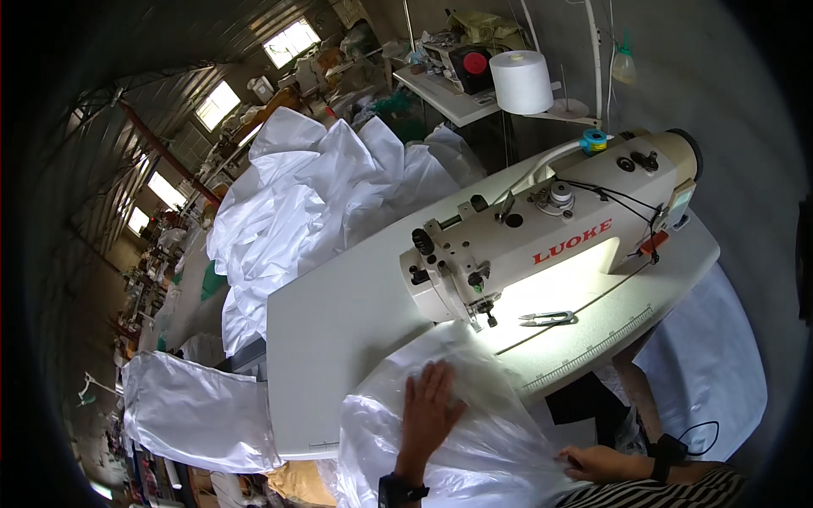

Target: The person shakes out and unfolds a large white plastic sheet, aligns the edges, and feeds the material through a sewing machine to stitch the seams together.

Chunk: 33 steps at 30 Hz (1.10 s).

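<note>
A glossy, partly see-through white sheet point(500, 423) drapes over the front edge of the sewing table point(339, 339). Its far end reaches the needle area of a white industrial sewing machine point(559, 229). My left hand point(430, 411) lies flat on the sheet with its fingers stretched out. At the sheet's lower right side, the fingers of my right hand point(597, 464) are curled and closed on its edge. Small thread snips point(548, 319) rest under the lit machine arm. What lies directly under the needle is covered by the sheet.
Behind the table's left side is a big heap of white fabric point(313, 195). A white bundle point(199, 411) hangs at the left end. A large thread cone point(521, 82) stands behind the machine. More white material point(711, 356) hangs at the right, beside a grey wall.
</note>
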Available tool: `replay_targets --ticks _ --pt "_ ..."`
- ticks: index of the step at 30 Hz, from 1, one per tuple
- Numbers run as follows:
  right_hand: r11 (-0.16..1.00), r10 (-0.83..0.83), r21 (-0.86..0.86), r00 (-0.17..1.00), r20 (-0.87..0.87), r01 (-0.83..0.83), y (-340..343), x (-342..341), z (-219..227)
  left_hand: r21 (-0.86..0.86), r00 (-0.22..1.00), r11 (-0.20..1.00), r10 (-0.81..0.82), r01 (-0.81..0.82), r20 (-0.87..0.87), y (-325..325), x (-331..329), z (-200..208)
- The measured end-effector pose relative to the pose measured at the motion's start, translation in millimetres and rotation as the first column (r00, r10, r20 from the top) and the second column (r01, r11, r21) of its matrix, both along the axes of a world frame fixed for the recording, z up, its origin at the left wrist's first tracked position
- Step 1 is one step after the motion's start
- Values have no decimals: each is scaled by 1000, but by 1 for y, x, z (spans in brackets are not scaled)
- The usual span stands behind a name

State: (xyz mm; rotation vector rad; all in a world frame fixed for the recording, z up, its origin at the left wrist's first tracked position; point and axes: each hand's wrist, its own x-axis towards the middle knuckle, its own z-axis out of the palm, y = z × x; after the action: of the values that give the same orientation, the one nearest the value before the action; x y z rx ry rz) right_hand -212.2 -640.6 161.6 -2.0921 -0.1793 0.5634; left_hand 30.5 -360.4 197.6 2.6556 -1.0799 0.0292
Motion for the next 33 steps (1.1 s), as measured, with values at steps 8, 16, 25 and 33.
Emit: replay_targets --ticks 8,16,25,33 --pt "942 -172 -277 981 91 191 -25 62 -29 12 998 999 -53 52 43 -32 -40 5" --pt "778 -242 489 906 -347 395 23 81 -47 -6 984 999 -40 42 172 -57 -2 -2" --pt "669 -215 606 893 -395 429 -13 32 -30 -89 981 995 57 -42 184 -78 8 -7" --pt "679 -262 564 873 -411 470 4 41 -39 -467 978 873 54 -143 -200 -103 11 24"
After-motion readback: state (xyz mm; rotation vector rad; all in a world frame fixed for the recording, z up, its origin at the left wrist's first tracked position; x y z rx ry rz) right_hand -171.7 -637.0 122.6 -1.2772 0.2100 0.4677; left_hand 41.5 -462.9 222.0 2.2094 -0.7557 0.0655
